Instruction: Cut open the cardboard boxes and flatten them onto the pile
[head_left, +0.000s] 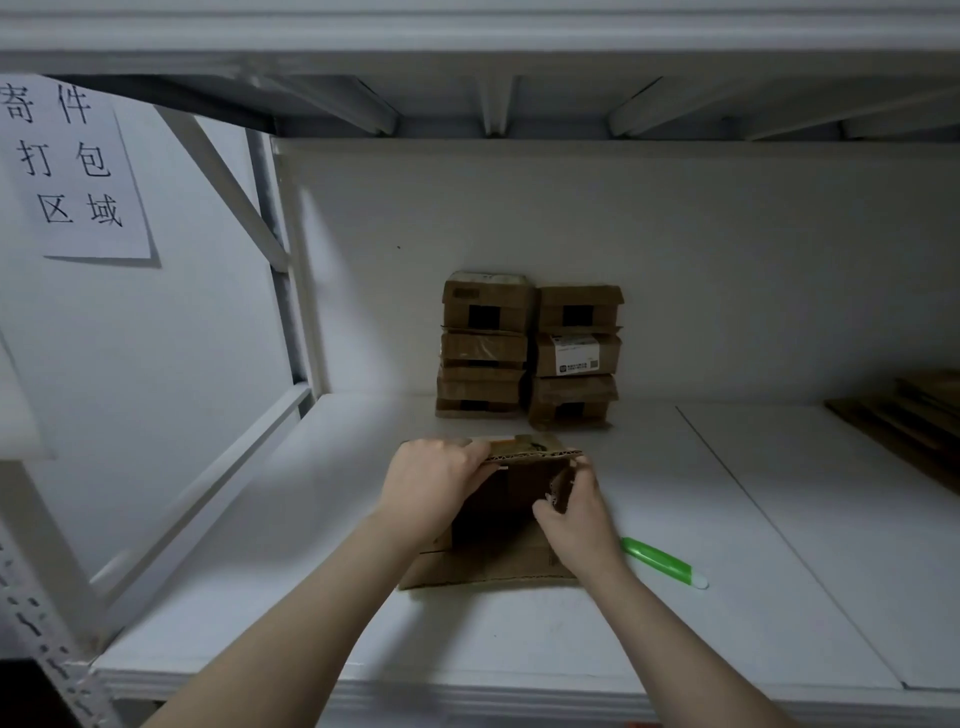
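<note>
An opened brown cardboard box (493, 566) lies on the white shelf in front of me, one flap spread flat toward me. My left hand (434, 480) grips its far left wall at the top edge. My right hand (574, 512) pinches the torn right side flap. A green utility knife (662, 562) lies on the shelf just right of my right wrist, held by neither hand. Two stacks of closed small boxes (527, 348) stand against the back wall, beyond the opened box.
A pile of flattened cardboard (906, 415) lies at the far right of the shelf (779, 545). White rack posts and a diagonal brace stand at the left, with a paper sign (72, 166) on the wall. Another shelf hangs overhead.
</note>
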